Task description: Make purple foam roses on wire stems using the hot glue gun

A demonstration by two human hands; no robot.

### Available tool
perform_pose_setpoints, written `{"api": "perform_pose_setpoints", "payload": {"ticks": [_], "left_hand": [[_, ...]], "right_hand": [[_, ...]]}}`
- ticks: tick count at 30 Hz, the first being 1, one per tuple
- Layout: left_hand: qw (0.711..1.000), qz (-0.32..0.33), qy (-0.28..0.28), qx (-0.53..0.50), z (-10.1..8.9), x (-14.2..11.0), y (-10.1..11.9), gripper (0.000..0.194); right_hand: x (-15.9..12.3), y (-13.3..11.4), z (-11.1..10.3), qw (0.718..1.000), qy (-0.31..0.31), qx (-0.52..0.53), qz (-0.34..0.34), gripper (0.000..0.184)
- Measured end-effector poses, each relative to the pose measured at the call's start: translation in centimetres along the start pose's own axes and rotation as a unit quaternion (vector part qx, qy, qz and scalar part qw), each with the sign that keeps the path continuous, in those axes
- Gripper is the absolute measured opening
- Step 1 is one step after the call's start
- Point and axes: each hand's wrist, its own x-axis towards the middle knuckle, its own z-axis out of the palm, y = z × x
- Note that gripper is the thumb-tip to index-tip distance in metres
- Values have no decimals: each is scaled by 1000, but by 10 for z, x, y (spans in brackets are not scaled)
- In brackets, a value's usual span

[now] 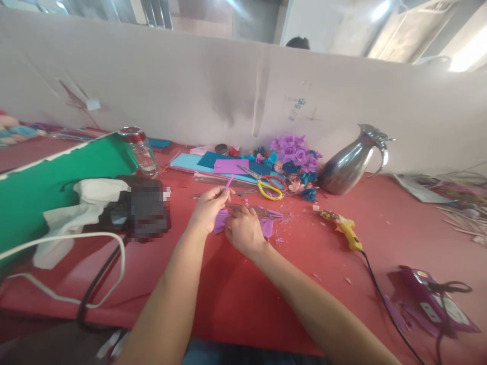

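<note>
My left hand (210, 209) pinches a narrow purple strip (229, 182) that sticks up from between thumb and fingers. Just to its right, my right hand (245, 232) is bent down, its fingers closed at some thin shiny rods (271, 214). What those fingers grip, if anything, is hidden beneath the hand. Cut purple pieces (268, 228) lie under and beside it, with small scraps around. Scissors (271, 188) with yellow and orange handles rest beyond my hands, partly over flat blue and purple sheets (232, 166).
A glass jar (140, 152) and a green panel (76, 187) stand left, near a dark pouch (150, 213) and white cable. Purple paper-like flowers (294, 152) and a metal jug (348, 165) line the back. Right lie a yellow glue gun (346, 230) and a purple power strip (437, 301).
</note>
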Motion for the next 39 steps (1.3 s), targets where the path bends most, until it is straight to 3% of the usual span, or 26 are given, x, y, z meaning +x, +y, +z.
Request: {"api": "perform_pose_setpoints", "payload": {"ticks": [6,12,17,20,23,27,30,33,35,39], "left_hand": [[1000,-9,2,-3,0,-1,1,18],[999,-20,20,-22,-1,0,0,20],[998,-45,32,-36,-3,1,0,23],[997,-49,49,-45,-5,2,1,24],[997,-56,38,-38,-3,0,4,26],[994,-100,-44,-23,11,-9,4,37],[987,-111,-118,4,27,-17,-1,38],[983,-98,-147,53,39,-23,-10,31],[981,-94,-158,61,45,-24,-15,29],[983,-105,-149,22,52,-26,-20,30]], "right_hand": [[0,-1,2,1000,8,11,16,22],[3,-5,4,999,15,24,-16,19],[7,-2,6,988,59,130,58,19],[10,5,6,946,90,281,135,25],[8,19,4,872,87,447,182,20],[-8,44,-3,791,91,570,202,15],[-26,62,-10,788,98,571,211,17],[-44,75,-17,807,108,543,207,21],[-53,78,-20,802,117,550,200,21],[-61,79,-19,720,130,652,199,25]]}}
